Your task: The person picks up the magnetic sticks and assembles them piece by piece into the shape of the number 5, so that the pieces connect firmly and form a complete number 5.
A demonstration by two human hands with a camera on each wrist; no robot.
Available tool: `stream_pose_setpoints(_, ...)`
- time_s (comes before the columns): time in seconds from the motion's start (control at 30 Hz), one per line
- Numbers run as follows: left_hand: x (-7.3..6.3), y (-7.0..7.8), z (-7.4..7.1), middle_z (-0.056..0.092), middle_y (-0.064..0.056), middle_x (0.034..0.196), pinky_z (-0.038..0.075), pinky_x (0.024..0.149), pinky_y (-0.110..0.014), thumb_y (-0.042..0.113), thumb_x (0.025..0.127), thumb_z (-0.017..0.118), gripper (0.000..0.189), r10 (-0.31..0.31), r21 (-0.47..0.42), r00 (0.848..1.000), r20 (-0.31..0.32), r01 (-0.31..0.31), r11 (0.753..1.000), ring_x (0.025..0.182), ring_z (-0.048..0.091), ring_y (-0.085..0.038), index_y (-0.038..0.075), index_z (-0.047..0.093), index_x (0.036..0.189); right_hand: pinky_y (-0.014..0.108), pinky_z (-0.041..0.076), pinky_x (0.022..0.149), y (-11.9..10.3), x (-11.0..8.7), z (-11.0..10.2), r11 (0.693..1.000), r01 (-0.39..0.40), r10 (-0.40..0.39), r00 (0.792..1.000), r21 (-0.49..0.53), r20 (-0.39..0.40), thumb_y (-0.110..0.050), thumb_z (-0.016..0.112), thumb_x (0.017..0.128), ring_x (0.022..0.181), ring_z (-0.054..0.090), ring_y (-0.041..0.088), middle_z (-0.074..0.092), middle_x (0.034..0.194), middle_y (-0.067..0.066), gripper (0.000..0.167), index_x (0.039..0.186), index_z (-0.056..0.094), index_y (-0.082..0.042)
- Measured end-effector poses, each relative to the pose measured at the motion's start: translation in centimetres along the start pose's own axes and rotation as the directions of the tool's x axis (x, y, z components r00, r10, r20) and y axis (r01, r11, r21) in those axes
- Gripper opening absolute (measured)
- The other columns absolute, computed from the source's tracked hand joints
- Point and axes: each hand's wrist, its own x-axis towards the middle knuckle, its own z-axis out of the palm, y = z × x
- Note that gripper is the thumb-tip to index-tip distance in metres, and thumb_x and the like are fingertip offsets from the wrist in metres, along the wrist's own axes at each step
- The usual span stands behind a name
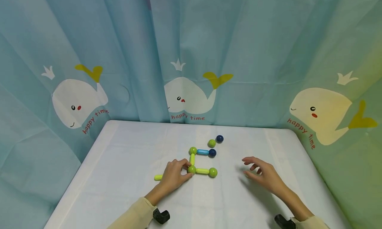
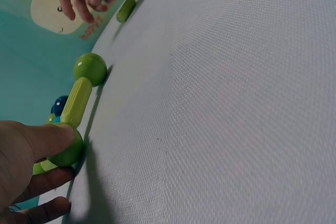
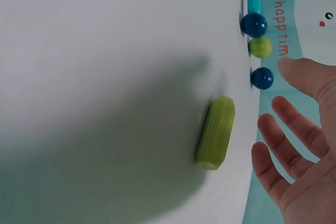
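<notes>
My left hand (image 1: pixel 173 174) pinches a green ball (image 1: pixel 192 169) between thumb and fingers. That ball is the near-left corner of a C-shaped figure of magnetic balls and rods. A yellow-green rod (image 1: pixel 202 171) runs from it to another green ball (image 1: pixel 213 172). A second yellow-green rod (image 1: pixel 192 160) leads back to a green ball (image 1: pixel 193 150), then a blue rod (image 1: pixel 203 152) and a dark blue ball (image 1: pixel 212 153). My right hand (image 1: pixel 265 175) is held above the table, fingers loosely bent and holding nothing. A loose yellow-green rod (image 3: pixel 216 132) lies on the table near it, hidden in the head view.
A loose green ball (image 1: pixel 212 143) and dark blue ball (image 1: pixel 220 138) lie behind the figure. Another yellow-green rod (image 1: pixel 158 177) lies left of my left hand, partly covered by it. A whale-print curtain (image 1: pixel 191 56) hangs around the white table (image 1: pixel 119 149).
</notes>
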Motion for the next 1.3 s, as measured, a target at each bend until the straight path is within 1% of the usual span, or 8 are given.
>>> stream_pose_setpoints(0.23,0.0,-0.1,0.0,0.074,0.009,0.09,0.035,0.072,-0.029,0.026,0.084,0.087,0.025,-0.002,-0.008,1.0,-0.001,0.002,1.0,0.075,0.049,-0.006,0.018,0.073,0.103,0.032,0.052,0.059,0.7,-0.4,-0.2,0.999,-0.024,0.025,0.999,-0.023,0.036,0.002,0.085,0.079,0.078,0.065,0.021,0.074,0.103,0.011,0.045,0.12,0.069,-0.007)
stream_pose_setpoints(0.43,0.0,-0.1,0.0,0.074,0.008,0.09,0.035,0.071,-0.029,0.026,0.083,0.087,0.025,0.003,-0.011,1.0,-0.002,-0.003,1.0,0.073,0.048,-0.005,0.018,0.073,0.102,0.035,0.054,0.066,1.2,-0.8,-0.6,0.996,-0.036,0.046,0.991,-0.082,0.123,-0.002,0.085,0.08,0.081,0.066,0.022,0.072,0.101,0.007,0.043,0.119,0.069,-0.006)
stream_pose_setpoints(0.57,0.0,-0.1,0.1,0.075,0.008,0.09,0.035,0.071,-0.028,0.026,0.084,0.087,0.025,0.002,-0.013,1.0,0.003,-0.002,1.0,0.072,0.046,-0.005,0.018,0.073,0.103,0.038,0.055,0.07,1.7,-0.9,-0.9,0.993,-0.046,0.067,0.979,-0.112,0.191,-0.004,0.087,0.079,0.082,0.067,0.023,0.071,0.102,0.006,0.043,0.119,0.069,-0.005)
stream_pose_setpoints(0.73,0.1,-0.1,0.1,0.074,0.008,0.09,0.035,0.072,-0.029,0.026,0.084,0.087,0.025,0.0,-0.011,1.0,0.005,0.0,1.0,0.073,0.048,-0.007,0.018,0.073,0.103,0.039,0.056,0.072,2.0,-0.7,-1.2,0.993,-0.064,0.09,0.958,-0.102,0.271,-0.004,0.085,0.081,0.083,0.068,0.023,0.07,0.1,0.005,0.041,0.118,0.069,-0.004)
stream_pose_setpoints(0.83,0.1,-0.1,0.1,0.074,0.008,0.09,0.036,0.072,-0.03,0.025,0.084,0.087,0.025,0.006,-0.017,1.0,0.003,-0.006,1.0,0.074,0.051,-0.009,0.018,0.073,0.103,0.037,0.055,0.071,2.0,-0.5,-1.3,0.993,-0.072,0.099,0.944,-0.096,0.316,-0.003,0.084,0.082,0.081,0.066,0.018,0.067,0.094,0.0,0.037,0.116,0.069,-0.004)
stream_pose_setpoints(0.97,0.1,-0.2,0.1,0.075,0.007,0.09,0.036,0.072,-0.03,0.025,0.084,0.087,0.025,0.015,-0.019,1.0,0.001,-0.015,1.0,0.074,0.051,-0.009,0.018,0.073,0.103,0.032,0.052,0.067,1.8,0.0,-1.3,0.988,-0.096,0.133,0.922,-0.118,0.365,-0.003,0.082,0.083,0.076,0.059,0.007,0.062,0.087,-0.007,0.03,0.111,0.072,-0.006)
stream_pose_setpoints(1.1,0.0,-0.2,0.1,0.075,0.007,0.09,0.036,0.072,-0.03,0.025,0.084,0.087,0.025,0.012,-0.017,1.0,0.003,-0.012,1.0,0.074,0.051,-0.009,0.018,0.073,0.103,0.028,0.049,0.065,1.5,0.2,-1.2,0.981,-0.123,0.173,0.9,-0.148,0.4,-0.001,0.082,0.083,0.074,0.054,0.003,0.06,0.085,-0.009,0.026,0.107,0.074,-0.007)
stream_pose_setpoints(1.3,0.0,-0.1,0.0,0.075,0.007,0.09,0.036,0.072,-0.03,0.025,0.084,0.087,0.025,0.004,-0.016,1.0,0.003,-0.004,1.0,0.075,0.053,-0.011,0.018,0.073,0.103,0.027,0.048,0.063,1.3,0.4,-1.2,0.978,-0.12,0.181,0.894,-0.172,0.41,-0.001,0.082,0.083,0.072,0.053,0.003,0.06,0.084,-0.008,0.024,0.105,0.075,-0.006)
